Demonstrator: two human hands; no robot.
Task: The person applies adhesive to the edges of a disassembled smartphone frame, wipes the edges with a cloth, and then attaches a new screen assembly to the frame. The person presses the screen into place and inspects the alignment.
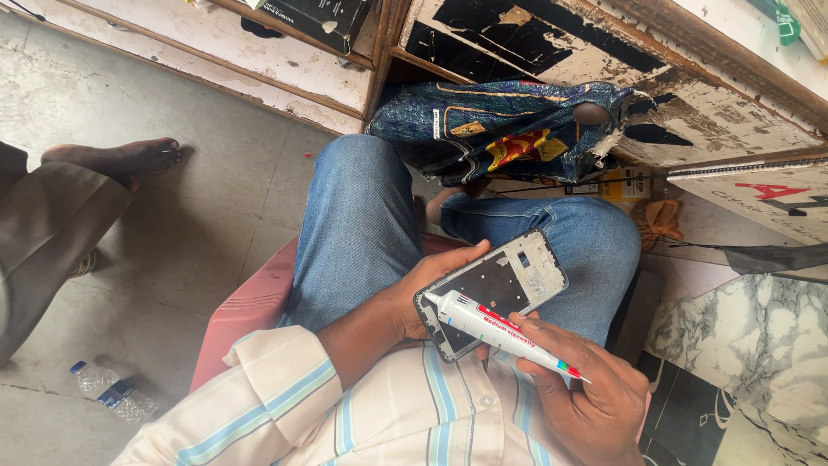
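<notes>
Fingers [448, 263] of your left hand [431, 289] cradled a silver phone frame [504, 285] over your denim-clad lap, while your right hand [586, 388] gripped a white glue tube [500, 332], its nozzle touching the frame's lower-left corner.

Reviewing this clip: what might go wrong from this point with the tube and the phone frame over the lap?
1. The white adhesive tube has its nozzle at the edge of the grey phone frame; excess glue could spread onto the frame's inner parts.
2. The left hand holds the frame above the blue jeans, unsupported, so drips may land on the fabric.
3. The right hand grips the tube near its tail, which may make aim less steady.
</notes>
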